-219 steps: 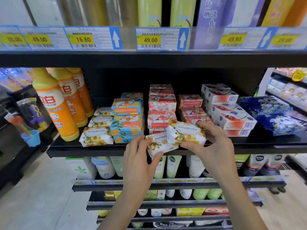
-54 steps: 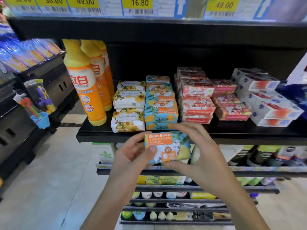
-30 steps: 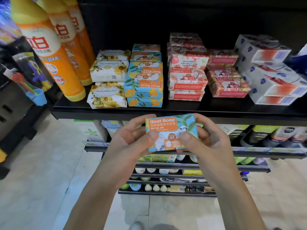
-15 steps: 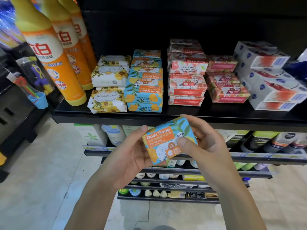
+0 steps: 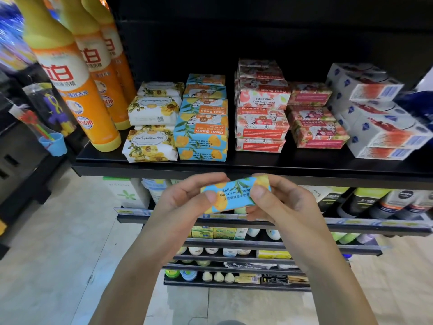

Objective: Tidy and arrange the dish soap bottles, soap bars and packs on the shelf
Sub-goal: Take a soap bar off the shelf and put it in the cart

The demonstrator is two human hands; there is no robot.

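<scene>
Just below the shelf edge point(image 5: 117, 170), left hand point(image 5: 185, 204) and right hand point(image 5: 284, 205) pinch the goat soap box point(image 5: 234, 195) by its ends — clear of that edge, bare shelf strip beyond the knuckles.

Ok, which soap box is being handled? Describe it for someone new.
Find the black shelf of stacked soaps. Just below its front edge, the left hand and right hand grip one blue-and-yellow goat's milk soap box. Unlike the matching stack above, it is off the shelf, narrow side showing.
</scene>
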